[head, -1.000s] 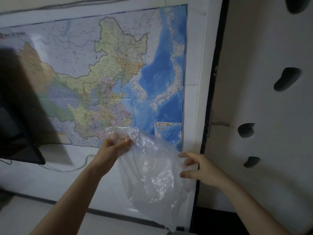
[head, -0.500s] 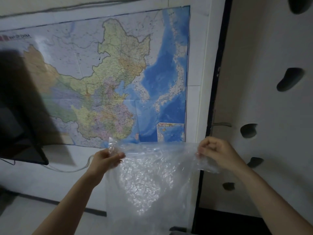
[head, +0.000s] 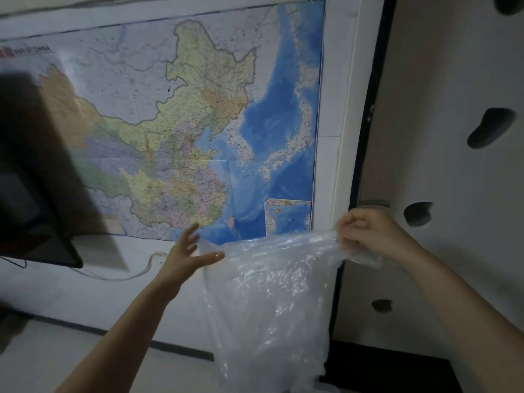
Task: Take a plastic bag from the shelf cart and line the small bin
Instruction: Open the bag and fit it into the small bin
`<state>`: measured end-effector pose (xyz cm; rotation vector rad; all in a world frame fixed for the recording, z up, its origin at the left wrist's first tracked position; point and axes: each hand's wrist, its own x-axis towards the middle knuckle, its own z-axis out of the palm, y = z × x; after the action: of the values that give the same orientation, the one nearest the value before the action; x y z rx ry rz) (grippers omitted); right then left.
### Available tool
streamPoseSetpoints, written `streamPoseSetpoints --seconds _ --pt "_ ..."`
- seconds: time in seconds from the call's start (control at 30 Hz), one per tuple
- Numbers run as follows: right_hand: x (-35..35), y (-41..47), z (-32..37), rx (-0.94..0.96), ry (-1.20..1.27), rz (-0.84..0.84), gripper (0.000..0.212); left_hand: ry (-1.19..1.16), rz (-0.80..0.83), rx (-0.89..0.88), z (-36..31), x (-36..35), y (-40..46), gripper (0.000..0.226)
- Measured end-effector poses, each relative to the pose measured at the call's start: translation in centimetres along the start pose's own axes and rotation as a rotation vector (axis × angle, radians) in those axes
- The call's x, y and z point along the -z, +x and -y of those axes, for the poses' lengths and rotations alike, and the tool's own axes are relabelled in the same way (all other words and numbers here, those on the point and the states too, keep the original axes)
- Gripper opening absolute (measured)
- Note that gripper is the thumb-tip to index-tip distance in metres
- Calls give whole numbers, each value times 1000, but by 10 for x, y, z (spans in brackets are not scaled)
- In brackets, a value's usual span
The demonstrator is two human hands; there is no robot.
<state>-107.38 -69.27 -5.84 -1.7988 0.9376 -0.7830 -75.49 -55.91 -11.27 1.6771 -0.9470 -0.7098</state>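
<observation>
A clear, crinkled plastic bag (head: 272, 302) hangs in front of the wall, low in the middle of the view. My right hand (head: 368, 236) is closed on its upper right corner and holds it up. My left hand (head: 190, 253) is beside the bag's upper left corner with the fingers spread, the thumb touching or nearly touching the bag's edge, holding nothing. The small bin and the shelf cart are out of view.
A large wall map (head: 184, 131) fills the wall ahead. A dark flat screen (head: 31, 177) juts in at the left, with a white cable (head: 119, 275) below it. A door (head: 453, 165) with dark hooks (head: 490, 129) stands at the right.
My left hand has let go of the bag's upper left corner and opened. My right hand, which took hold of the other corner half a second ago, keeps holding it.
</observation>
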Motion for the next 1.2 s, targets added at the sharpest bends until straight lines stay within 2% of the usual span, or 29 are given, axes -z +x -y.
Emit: streamPoseSetpoints --seconds 0.03,0.07,0.13,0.2,0.27,0.3,0.33,0.4,0.47,0.5,0.57,0.63,0.7,0.8,0.87,0.97,1.03,1.07,1.13,1.17,1.2 --pt "-5 3 7 27 -45 26 6 135 -26 -126 -9 -5 -2 94" --pt "-11 5 15 52 -89 61 3 237 30 -277 -20 -15 -6 98" --pt "-27 10 30 105 -152 126 9 347 275 -451 -44 -45 -14 96" --pt "-40 12 42 178 -209 142 12 410 402 -457 -56 -76 -14 85" --pt "-44 12 51 241 -238 126 9 399 387 -456 -62 -93 -11 43" --pt "-40 10 53 260 -221 101 14 336 364 -444 -62 -95 -9 20" --pt "-32 7 53 273 -172 62 23 244 349 -418 -60 -94 -7 12" --pt "-10 -6 44 287 -21 -56 40 82 302 -372 -54 -87 -4 26" --pt "12 -25 19 190 56 -126 58 -39 233 -344 -49 -79 1 34" --pt "20 -34 -1 85 49 -94 71 -100 203 -323 -48 -76 4 33" --pt "24 -53 -42 -180 -23 79 93 -179 156 -279 -47 -72 10 24" --pt "13 -66 -71 -337 -97 234 98 -213 116 -223 -46 -71 16 11" --pt "-1 -71 -89 -348 -121 212 91 -247 83 -172 -44 -70 20 7" --pt "-15 -67 -97 -242 -152 -70 47 -253 57 -133 -41 -72 24 8" --pt "-17 -62 -92 -167 -137 -174 27 -240 30 -94 -38 -71 26 6" --pt "-17 -54 -80 -118 -157 -225 20 -258 39 46 -36 -65 30 50" --pt "-18 -49 -73 -108 -172 -251 21 -260 -48 98 -34 -58 29 76" --pt "-19 -46 -68 -104 -179 -258 23 -239 -154 47 -35 -54 25 85" --pt "-22 -43 -60 -87 -200 -258 26 -92 -359 -257 -38 -51 9 82" --pt "-25 -42 -55 -72 -209 -249 28 2 -371 -468 -43 -53 -1 72" --pt "-28 -40 -48 -59 -211 -233 29 95 -270 -649 -52 -59 -11 61"
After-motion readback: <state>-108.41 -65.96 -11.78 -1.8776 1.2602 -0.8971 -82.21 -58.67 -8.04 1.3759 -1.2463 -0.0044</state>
